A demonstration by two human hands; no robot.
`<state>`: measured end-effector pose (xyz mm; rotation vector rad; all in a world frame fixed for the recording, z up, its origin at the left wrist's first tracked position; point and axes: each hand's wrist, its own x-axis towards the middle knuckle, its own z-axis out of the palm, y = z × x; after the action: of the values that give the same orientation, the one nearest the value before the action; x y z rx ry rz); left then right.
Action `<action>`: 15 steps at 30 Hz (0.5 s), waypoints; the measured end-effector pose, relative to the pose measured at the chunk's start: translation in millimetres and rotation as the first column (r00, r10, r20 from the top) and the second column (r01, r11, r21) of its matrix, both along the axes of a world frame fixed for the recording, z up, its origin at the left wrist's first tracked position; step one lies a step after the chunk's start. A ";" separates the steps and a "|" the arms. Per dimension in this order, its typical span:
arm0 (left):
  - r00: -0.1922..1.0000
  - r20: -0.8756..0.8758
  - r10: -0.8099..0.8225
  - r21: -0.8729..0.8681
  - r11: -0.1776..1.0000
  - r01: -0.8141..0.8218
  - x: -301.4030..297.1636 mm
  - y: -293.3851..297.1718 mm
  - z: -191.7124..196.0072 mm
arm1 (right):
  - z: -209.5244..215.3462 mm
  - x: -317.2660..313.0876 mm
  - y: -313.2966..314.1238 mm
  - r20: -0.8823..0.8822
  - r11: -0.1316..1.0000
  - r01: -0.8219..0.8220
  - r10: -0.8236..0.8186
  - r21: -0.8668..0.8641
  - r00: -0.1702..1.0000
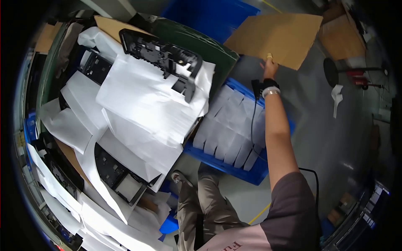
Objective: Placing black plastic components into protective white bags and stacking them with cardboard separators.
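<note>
My right hand (pixel 270 67) reaches out to the far right, closed on the near edge of a flat brown cardboard sheet (pixel 276 37). The sheet is held out over the floor beside a blue bin. A dark band with a cable and a pale bracelet circle that wrist. To the left, a black moulded plastic part (pixel 163 54) lies tilted on white paper sheets (pixel 142 96) stacked in a large green-walled container (pixel 197 39). My left hand does not show.
A blue crate (pixel 251 178) by my legs holds white paper-wrapped pieces (pixel 230 121) in rows. Behind the green container stands another blue bin (pixel 209 16). More black parts (pixel 111 167) lie among the papers. A black round-based stand (pixel 331 72) is at the right.
</note>
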<state>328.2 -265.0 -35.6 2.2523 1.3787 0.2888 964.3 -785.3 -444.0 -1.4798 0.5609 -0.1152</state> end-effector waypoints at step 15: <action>0.938 -0.306 0.166 0.258 0.962 -0.086 -238.6 -31.1 53.3 | 13.4 -55.5 -26.5 0.167 0.779 -0.323 0.473 -0.537 0.865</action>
<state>89.6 -296.1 17.6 2.4986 1.7465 0.1350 908.8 -811.8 -430.6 -2.0117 -0.0582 -0.1451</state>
